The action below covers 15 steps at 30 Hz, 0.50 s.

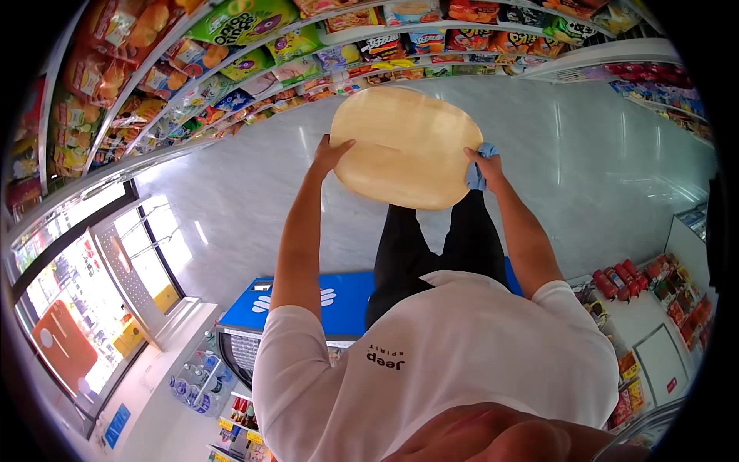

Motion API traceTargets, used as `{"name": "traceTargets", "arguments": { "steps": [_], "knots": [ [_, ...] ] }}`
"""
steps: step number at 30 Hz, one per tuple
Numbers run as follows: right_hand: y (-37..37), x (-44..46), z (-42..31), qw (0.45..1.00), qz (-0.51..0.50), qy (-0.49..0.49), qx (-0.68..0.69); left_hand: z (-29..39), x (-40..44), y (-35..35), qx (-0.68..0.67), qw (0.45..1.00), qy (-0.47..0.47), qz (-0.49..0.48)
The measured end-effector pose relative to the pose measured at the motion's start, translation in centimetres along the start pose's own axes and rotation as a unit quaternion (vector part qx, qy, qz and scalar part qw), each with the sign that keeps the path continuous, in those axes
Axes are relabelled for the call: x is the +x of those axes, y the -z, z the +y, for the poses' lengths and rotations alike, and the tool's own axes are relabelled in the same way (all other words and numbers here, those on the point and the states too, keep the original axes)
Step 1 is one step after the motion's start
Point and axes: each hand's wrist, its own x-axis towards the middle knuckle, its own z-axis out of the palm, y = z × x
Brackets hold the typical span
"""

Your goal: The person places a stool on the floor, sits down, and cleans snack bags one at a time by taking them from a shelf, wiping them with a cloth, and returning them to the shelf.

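Observation:
A light wooden panel with rounded corners (408, 146) is held out in front of me, over the grey floor and past my legs. My left hand (332, 153) grips its left edge, the thumb lying on the upper face. At the right edge, my right hand (485, 164) pinches the panel with the thumb on top. A crumpled blue cloth (476, 182) is bunched in that same hand against the rim. The fingers under the panel are hidden.
Shelves of snack bags (296, 42) curve across the top. Behind my legs is a blue surface (345, 302). Bottled water (192, 393) stands lower left, near a glass door (73, 308). Red packages (620, 280) lie on a white counter (654, 319) at right.

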Motion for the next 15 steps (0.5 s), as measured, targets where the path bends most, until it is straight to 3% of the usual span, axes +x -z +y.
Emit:
{"name": "traceTargets", "arguments": {
  "steps": [3, 7, 10, 15],
  "knots": [
    [2.9, 2.8, 0.2, 0.999, 0.01, -0.015, -0.034, -0.2, 1.4, -4.0, -0.087, 0.996, 0.023, -0.03],
    [5.6, 5.6, 0.1, 0.999, -0.029, -0.028, -0.03, -1.2, 1.3, -8.3, -0.085, 0.993, 0.071, -0.05],
    [7.7, 7.4, 0.3, 0.993, -0.017, -0.031, -0.112, -1.8, 0.4, -11.5, -0.081, 0.987, 0.136, -0.028],
    [9.6, 11.1, 1.4, 0.98, -0.032, -0.049, -0.191, -2.3, -0.8, -14.4, -0.123, 0.974, 0.169, -0.088]
  ]
}}
